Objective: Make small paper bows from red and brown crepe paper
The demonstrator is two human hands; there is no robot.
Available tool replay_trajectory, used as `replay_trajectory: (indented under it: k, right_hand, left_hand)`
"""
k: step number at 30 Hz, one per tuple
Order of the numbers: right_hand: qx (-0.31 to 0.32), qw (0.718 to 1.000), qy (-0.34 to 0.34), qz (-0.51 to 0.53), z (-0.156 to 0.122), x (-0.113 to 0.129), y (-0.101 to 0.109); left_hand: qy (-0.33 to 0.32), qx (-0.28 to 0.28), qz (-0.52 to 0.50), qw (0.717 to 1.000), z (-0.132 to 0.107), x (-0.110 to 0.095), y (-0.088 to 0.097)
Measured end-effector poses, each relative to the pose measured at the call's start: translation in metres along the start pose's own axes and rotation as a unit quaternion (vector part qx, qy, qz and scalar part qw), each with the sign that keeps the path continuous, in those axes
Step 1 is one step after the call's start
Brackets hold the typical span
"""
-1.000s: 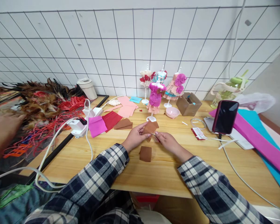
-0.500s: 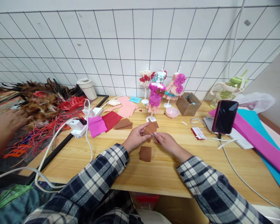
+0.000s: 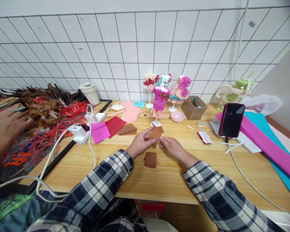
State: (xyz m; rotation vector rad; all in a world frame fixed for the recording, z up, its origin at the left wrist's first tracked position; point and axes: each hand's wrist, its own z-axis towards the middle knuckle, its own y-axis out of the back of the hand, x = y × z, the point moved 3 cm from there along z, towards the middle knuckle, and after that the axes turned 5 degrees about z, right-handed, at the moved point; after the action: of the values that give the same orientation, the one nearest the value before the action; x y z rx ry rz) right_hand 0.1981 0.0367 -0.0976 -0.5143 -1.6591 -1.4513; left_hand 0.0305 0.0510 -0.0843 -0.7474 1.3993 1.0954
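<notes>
My left hand [image 3: 139,142] pinches a brown piece of crepe paper [image 3: 155,132] between thumb and fingers above the table. From the right, my right hand [image 3: 170,145] is closed on a slim tool with a shiny metal tip [image 3: 157,139]; the fingers hide its other end, so I cannot tell its kind. That tip lies against the brown paper. Just below my hands, a small stack of brown squares [image 3: 150,160] rests on the wood. Behind the paper stands a mini dress form in a magenta and pink paper dress [image 3: 159,102].
More dressed forms [image 3: 181,89] stand behind, beside a pink bowl [image 3: 178,116] and a cardboard box [image 3: 194,108]. Coloured paper sheets [image 3: 114,125] and a power strip [image 3: 81,134] lie left. A phone [image 3: 232,120] stands right. Another person's hand [image 3: 9,129] is over feathers at far left.
The view has shifted very slightly. My hands keep nearly the same hold on the brown paper and the tool. The other person's hand at far left has moved a little.
</notes>
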Motion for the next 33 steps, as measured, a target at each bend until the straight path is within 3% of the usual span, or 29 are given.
replay_trajectory:
  k: [16, 25, 33]
  right_hand:
    - [0.009, 0.999, -0.016, 0.039, -0.0019, 0.0018, 0.004]
    - [0.02, 0.999, -0.019, 0.023, -0.0017, 0.0006, 0.0026]
    - [0.01, 0.999, -0.02, -0.026, -0.0022, -0.001, 0.0055]
  left_hand:
    - [-0.002, -0.01, -0.016, 1.0, -0.0013, -0.0049, -0.0017]
    - [-0.011, -0.013, 0.062, 0.998, -0.001, -0.0028, -0.0016]
    - [0.005, 0.008, 0.0, 1.0, -0.0016, -0.0033, -0.0037]
